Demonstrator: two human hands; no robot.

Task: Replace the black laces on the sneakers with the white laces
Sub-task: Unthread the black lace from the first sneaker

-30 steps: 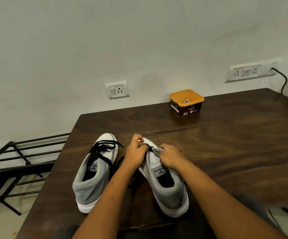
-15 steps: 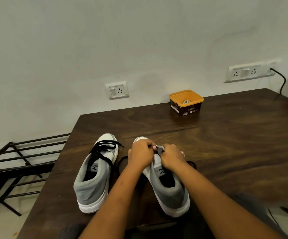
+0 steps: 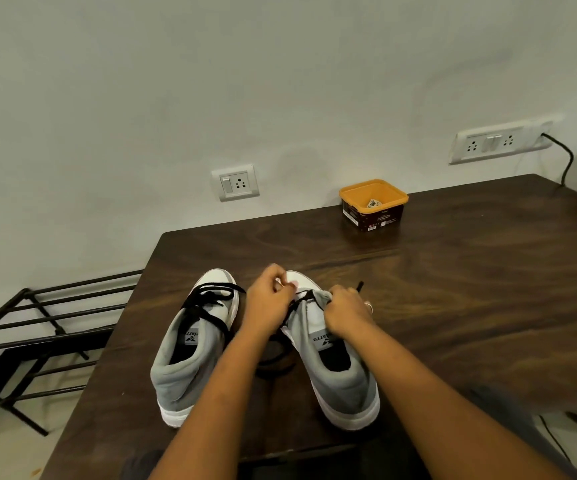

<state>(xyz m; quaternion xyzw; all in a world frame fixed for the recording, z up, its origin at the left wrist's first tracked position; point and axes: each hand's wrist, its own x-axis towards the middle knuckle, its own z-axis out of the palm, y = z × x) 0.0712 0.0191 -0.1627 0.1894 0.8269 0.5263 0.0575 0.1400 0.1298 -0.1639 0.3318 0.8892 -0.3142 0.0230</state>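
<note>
wall [image 3: 280,81]: pale, two sockets | table [image 3: 470,289]: dark wood | rack [image 3: 38,327]: black metal, left | floor: seemingly light

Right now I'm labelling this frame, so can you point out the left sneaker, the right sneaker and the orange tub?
left sneaker [image 3: 190,372], head view, on its grey heel collar.
right sneaker [image 3: 346,382], head view, on its grey heel side.
orange tub [image 3: 358,192], head view, on its orange rim, far left side.

Two bare forearms, no sleeves, left hand [image 3: 269,299] unadorned, ring on a right hand [image 3: 348,313] finger
</note>
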